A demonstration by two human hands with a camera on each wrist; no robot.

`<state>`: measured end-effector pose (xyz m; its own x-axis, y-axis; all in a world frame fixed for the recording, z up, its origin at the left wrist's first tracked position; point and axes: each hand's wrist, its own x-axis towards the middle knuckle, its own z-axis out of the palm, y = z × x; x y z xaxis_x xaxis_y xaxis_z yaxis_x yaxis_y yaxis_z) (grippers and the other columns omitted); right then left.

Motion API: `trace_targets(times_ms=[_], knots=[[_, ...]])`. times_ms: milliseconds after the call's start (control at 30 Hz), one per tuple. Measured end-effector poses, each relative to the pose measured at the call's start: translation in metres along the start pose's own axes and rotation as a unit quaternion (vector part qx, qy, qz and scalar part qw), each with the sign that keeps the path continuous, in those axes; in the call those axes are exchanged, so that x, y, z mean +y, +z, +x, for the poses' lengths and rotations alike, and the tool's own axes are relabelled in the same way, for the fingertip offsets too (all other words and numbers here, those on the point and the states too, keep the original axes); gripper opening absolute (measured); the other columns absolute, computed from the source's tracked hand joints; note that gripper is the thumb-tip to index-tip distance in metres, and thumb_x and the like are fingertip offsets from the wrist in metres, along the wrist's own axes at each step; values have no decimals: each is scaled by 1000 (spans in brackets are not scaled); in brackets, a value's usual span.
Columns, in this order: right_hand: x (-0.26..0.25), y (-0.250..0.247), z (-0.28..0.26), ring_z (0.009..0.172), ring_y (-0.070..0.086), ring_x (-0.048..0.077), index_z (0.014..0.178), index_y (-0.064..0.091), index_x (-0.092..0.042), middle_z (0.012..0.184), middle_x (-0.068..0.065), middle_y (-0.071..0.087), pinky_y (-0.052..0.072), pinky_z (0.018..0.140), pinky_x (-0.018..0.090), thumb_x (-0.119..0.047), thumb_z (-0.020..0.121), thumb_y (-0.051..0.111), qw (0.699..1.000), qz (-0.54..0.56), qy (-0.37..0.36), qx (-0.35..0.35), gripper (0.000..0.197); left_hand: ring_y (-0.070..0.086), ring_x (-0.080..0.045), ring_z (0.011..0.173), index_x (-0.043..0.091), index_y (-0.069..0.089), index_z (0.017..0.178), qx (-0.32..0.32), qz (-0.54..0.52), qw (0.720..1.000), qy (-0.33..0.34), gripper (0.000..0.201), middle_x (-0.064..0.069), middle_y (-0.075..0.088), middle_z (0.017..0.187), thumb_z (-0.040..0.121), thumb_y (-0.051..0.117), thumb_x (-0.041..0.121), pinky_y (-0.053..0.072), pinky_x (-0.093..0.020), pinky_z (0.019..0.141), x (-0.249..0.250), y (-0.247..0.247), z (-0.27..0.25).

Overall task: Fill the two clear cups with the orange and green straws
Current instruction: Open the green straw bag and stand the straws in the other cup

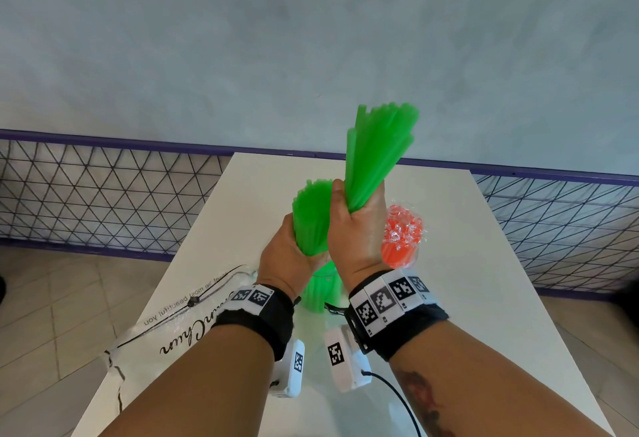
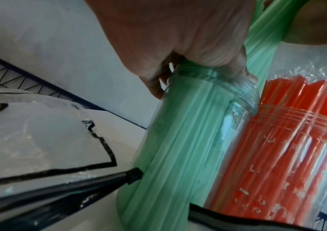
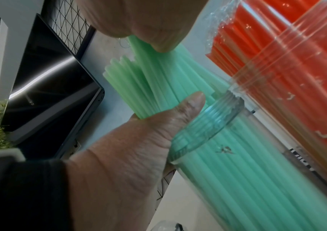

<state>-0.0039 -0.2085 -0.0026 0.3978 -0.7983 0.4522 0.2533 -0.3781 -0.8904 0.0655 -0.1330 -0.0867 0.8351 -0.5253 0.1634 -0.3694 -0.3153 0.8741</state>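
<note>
— Both wrists sit nearest; beyond, the desk [image 1: 449, 263] carries two cups.
— Left hand [image 1: 290, 253] clenches green straws [image 1: 311, 215] standing in their cup [image 2: 178, 140]; right hand [image 1: 356, 229] grips a raised bunch [image 1: 377, 153].
— Forcing those in could tip it against the orange straws [image 1: 401, 232].

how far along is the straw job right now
Done: orange straws, still wrapped in plastic, stand in one clear cup. In hand: the left hand holds green straws in the second cup; the right hand grips another green bunch above. Left: getting that bunch in.
</note>
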Motion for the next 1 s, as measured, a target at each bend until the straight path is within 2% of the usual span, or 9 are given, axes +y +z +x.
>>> trace_targets(times_ms=[100, 233, 433, 500, 600, 700, 833, 900, 1000], knots=[[0, 1, -2, 59, 47, -1, 88, 47, -28, 73, -6, 49, 39, 56, 11, -6, 94, 58, 1000, 13, 0, 0, 25, 65, -18, 82, 28, 55, 114, -12, -32, 999, -9, 62, 8, 69, 89, 60, 86, 28, 53, -30, 71, 0, 0, 1], [3, 0, -3, 57, 47, -3, 93, 50, -14, 72, -5, 49, 39, 55, 10, -6, 94, 58, 1000, 23, -4, -6, 12, 68, -16, 87, 35, 50, 120, -43, -64, 997, -14, 81, 8, 70, 94, 46, 79, 48, 58, -38, 76, 1, -1, 2], [6, 1, -8, 67, 55, 0, 89, 48, -34, 82, 1, 58, 44, 59, 10, -11, 92, 60, 1000, 0, 4, -3, 26, 68, -10, 99, 38, 19, 145, -90, -62, 994, -12, 120, 11, 68, 110, 48, 87, 53, 57, -40, 87, 7, -7, 1], [8, 2, -12, 68, 54, 2, 90, 49, -33, 83, 3, 57, 42, 61, 10, -12, 91, 60, 1000, -8, -2, -3, 24, 70, -12, 91, 43, 9, 146, -64, -49, 996, -23, 113, 9, 70, 101, 58, 78, 56, 57, -36, 81, 14, -4, -5], [7, 1, -17, 72, 53, -2, 99, 54, -11, 86, 3, 54, 40, 63, 8, -10, 89, 62, 1000, -18, -9, -11, 13, 68, -24, 79, 44, 1, 147, 2, -2, 999, -49, 93, 4, 68, 84, 78, 64, 48, 55, -38, 73, 21, 5, -14], [11, -1, -21, 86, 52, -15, 114, 53, 3, 95, -9, 51, 38, 71, 1, 1, 87, 63, 999, -28, -26, -17, 28, 64, -26, 80, 45, 8, 145, 30, 5, 998, -62, 77, 6, 64, 86, 87, 59, 46, 49, -34, 72, 21, 9, -16], [12, -2, -21, 96, 54, -12, 126, 54, -1, 104, -10, 57, 38, 79, 1, -7, 88, 62, 998, -44, -20, -33, 40, 60, -23, 80, 42, 22, 141, 49, 15, 998, -40, 67, 15, 57, 85, 82, 52, 55, 47, -30, 74, 25, 9, -18], [13, -2, -22, 107, 56, -3, 131, 52, -3, 116, 3, 59, 43, 90, 10, -16, 88, 59, 998, -42, -14, -45, 46, 62, -24, 82, 44, 26, 138, 43, 9, 998, -37, 65, 19, 55, 81, 78, 47, 58, 48, -31, 76, 26, 8, -20], [17, 0, -28, 129, 48, 29, 131, 48, -14, 134, 18, 52, 39, 109, 49, -29, 87, 54, 997, -61, -13, -52, 47, 64, -20, 85, 49, 30, 128, 32, -1, 999, -27, 53, 21, 57, 83, 81, 53, 56, 48, -29, 75, 28, 4, -24]])
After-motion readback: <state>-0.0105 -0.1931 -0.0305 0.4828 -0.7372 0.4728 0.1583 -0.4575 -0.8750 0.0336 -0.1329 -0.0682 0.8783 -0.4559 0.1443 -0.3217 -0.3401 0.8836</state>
